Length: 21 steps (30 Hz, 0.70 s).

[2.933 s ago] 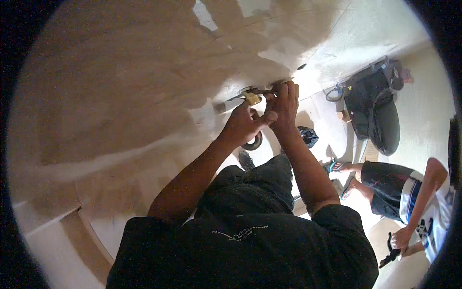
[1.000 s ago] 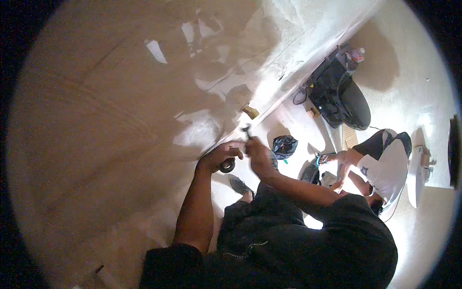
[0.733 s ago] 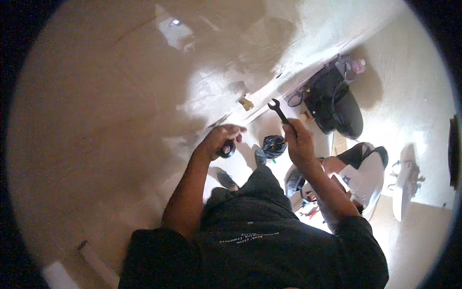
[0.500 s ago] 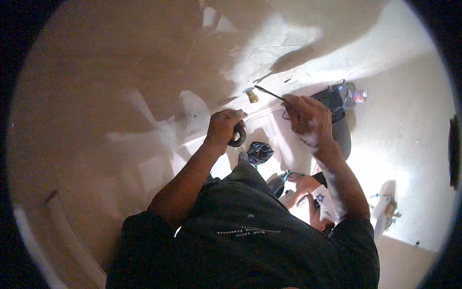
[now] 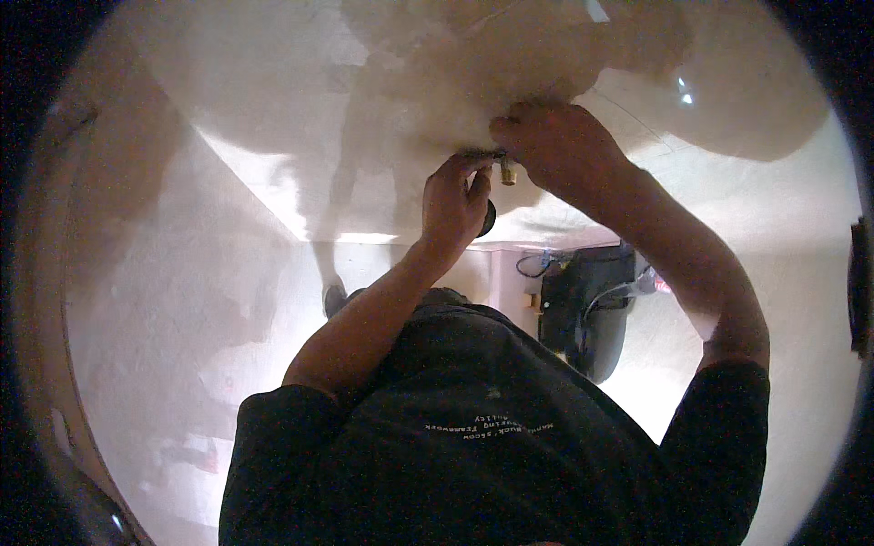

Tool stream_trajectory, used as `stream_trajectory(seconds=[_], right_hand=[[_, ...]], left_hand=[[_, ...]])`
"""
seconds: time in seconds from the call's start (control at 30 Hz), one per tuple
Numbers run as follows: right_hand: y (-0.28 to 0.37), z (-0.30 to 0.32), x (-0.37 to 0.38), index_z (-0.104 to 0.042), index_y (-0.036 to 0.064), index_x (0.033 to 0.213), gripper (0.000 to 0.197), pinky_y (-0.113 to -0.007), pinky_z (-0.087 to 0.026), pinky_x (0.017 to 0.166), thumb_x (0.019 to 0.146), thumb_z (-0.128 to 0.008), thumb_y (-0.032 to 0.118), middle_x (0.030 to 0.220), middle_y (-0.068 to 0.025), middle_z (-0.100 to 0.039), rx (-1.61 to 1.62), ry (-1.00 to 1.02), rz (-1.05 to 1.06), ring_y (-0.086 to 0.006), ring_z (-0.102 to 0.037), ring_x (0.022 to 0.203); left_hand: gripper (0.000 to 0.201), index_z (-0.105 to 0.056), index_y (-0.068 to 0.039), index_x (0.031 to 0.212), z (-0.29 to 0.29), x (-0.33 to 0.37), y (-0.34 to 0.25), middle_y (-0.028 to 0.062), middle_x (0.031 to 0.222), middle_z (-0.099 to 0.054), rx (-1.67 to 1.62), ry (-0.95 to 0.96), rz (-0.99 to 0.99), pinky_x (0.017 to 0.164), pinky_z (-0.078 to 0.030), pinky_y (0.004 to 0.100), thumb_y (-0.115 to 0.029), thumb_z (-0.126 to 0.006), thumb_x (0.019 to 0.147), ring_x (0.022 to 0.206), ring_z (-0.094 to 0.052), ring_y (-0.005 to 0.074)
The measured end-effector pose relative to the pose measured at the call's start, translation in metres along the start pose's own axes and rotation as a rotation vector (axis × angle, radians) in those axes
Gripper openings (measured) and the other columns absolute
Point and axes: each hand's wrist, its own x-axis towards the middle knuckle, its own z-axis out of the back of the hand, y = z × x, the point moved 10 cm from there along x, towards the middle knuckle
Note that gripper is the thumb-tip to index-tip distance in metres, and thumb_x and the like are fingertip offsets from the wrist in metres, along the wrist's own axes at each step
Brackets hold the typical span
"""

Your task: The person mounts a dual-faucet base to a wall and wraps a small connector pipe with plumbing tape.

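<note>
A short brass fitting [image 5: 509, 173] sticks out from the pale wall, between my two hands. My left hand [image 5: 451, 205] is closed at its left side, with the fingertips reaching up to its base. Held against that palm is a black ring-shaped roll [image 5: 490, 218], which looks like tape; only its outer edge shows. My right hand [image 5: 569, 155] is bent over the fitting from the upper right, fingers curled close to the wall. Shadow and the hand itself hide whatever it grips.
Below the wall's lower edge, right of my body, lies a large black bag-like object [image 5: 592, 314] with a loose cable. A clear bottle with a red label [image 5: 654, 282] sits beside it. A dark shoe [image 5: 334, 297] shows at lower left.
Both hands have come together at the brass fitting. The thin dark piece that stuck out of my right hand is now hidden. The view has shifted, and another person below has left it.
</note>
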Motion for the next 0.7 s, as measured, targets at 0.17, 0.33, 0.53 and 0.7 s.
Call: stream_trajectory(seconds=[0.17,0.33,0.53,0.7], right_hand=[[0.035,-0.018,0.035,-0.06,0.0005,0.097,0.022,-0.046,-0.057,0.071,0.078,-0.068,0.007,0.091,-0.0168,-0.068,-0.113,0.338,0.188,-0.0346,-0.07,0.083],[0.07,-0.035,0.08,-0.067,-0.0003,0.089,0.014,-0.046,-0.059,0.069,0.078,-0.068,0.009,0.084,-0.0179,-0.07,-0.145,0.294,0.261,-0.0347,-0.071,0.081],[0.104,-0.048,0.095,-0.071,0.0003,0.085,0.013,-0.045,-0.059,0.069,0.078,-0.067,0.009,0.083,-0.0185,-0.072,-0.268,0.276,0.437,-0.0332,-0.072,0.082],[0.076,-0.053,0.08,-0.07,0.0016,0.097,0.019,-0.045,-0.058,0.072,0.079,-0.064,0.007,0.093,-0.018,-0.071,-0.168,0.19,0.391,-0.0328,-0.071,0.083]], left_hand=[[0.014,-0.071,-0.004,0.096,0.006,-0.008,-0.008,0.018,0.096,-0.071,0.164,-0.017,0.072,0.073,-0.053,0.0416,-0.006,-0.06,0.087,0.085,-0.069,0.0366],[0.016,-0.07,-0.001,0.092,0.004,-0.012,0.012,0.0222,0.091,-0.07,0.03,0.022,0.056,0.078,-0.052,0.0443,-0.015,-0.065,0.087,0.086,-0.068,0.0403],[0.052,-0.065,0.002,0.107,-0.003,-0.01,0.05,0.0223,0.099,-0.071,0.054,-0.106,-0.039,0.081,-0.052,0.0456,-0.032,-0.084,0.072,0.096,-0.067,0.0399],[0.052,-0.062,0.001,0.108,-0.019,-0.005,0.055,0.02,0.097,-0.071,-0.056,-0.039,0.198,0.079,-0.053,0.0431,-0.029,-0.084,0.072,0.096,-0.067,0.0388]])
